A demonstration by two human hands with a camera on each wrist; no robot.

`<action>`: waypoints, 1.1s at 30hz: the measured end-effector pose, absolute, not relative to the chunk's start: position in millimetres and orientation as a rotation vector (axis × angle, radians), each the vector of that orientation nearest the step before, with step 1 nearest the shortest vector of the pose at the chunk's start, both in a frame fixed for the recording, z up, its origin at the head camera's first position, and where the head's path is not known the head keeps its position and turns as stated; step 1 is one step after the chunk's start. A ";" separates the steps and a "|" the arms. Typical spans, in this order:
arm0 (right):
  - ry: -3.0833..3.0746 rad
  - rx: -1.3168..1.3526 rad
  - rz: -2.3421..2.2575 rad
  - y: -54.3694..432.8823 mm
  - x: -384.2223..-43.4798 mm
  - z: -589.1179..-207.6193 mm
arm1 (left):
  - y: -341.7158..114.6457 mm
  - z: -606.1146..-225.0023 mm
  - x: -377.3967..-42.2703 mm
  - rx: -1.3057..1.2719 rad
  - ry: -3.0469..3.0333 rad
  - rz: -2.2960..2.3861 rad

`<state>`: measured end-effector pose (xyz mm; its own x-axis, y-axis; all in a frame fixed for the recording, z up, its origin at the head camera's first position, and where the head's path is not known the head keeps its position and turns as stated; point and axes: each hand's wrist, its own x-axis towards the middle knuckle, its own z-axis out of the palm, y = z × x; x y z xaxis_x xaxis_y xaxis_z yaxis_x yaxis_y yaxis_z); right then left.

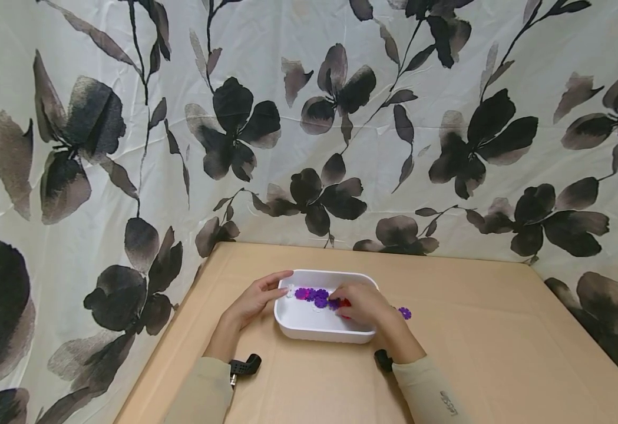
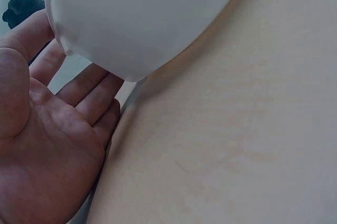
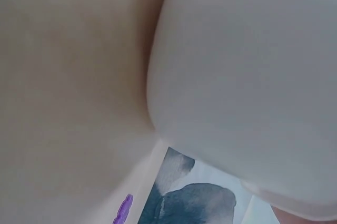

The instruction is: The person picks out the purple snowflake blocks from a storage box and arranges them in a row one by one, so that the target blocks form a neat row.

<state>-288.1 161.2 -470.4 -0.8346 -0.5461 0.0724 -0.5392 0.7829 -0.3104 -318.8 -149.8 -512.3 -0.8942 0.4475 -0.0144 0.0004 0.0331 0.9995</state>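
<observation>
A white plastic tray (image 1: pixel 314 337) stands on the table, with several purple flower-shaped discs (image 1: pixel 320 298) in a row inside it, plus a few pinkish and white ones. My left hand (image 1: pixel 251 301) holds the tray's left end, thumb at the rim and fingers along the outside. In the left wrist view, that hand's fingers lie behind the tray wall (image 2: pixel 142 18). My right hand (image 1: pixel 360 301) reaches into the tray's right side, its curled fingers on a red disc (image 1: pixel 344 303). Its fingertips are partly hidden, and the right wrist view shows mostly the tray's outer wall (image 3: pixel 237 76).
One purple disc (image 1: pixel 405 312) lies on the table just right of the tray. The tan table (image 1: pixel 499 341) ends at the back against a white cloth (image 1: pixel 393 153) with dark flowers. A black wrist strap (image 1: pixel 245 365) sits by the left sleeve.
</observation>
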 end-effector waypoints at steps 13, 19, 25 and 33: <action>2.948 -0.858 -0.652 145.7 -293.3 -478.1 | -150.6 -512.0 -317.9 0.462 1.991 1.924; 2.927 -0.809 -0.716 144.2 -294.9 -480.0 | -152.0 -511.3 -317.2 0.459 1.985 1.928; 2.885 -0.780 -0.848 145.5 -296.4 -480.3 | -151.8 -512.5 -317.6 0.452 1.985 1.927; 2.860 -0.822 -0.905 147.9 -295.4 -480.0 | -151.0 -511.7 -317.7 0.461 1.981 1.936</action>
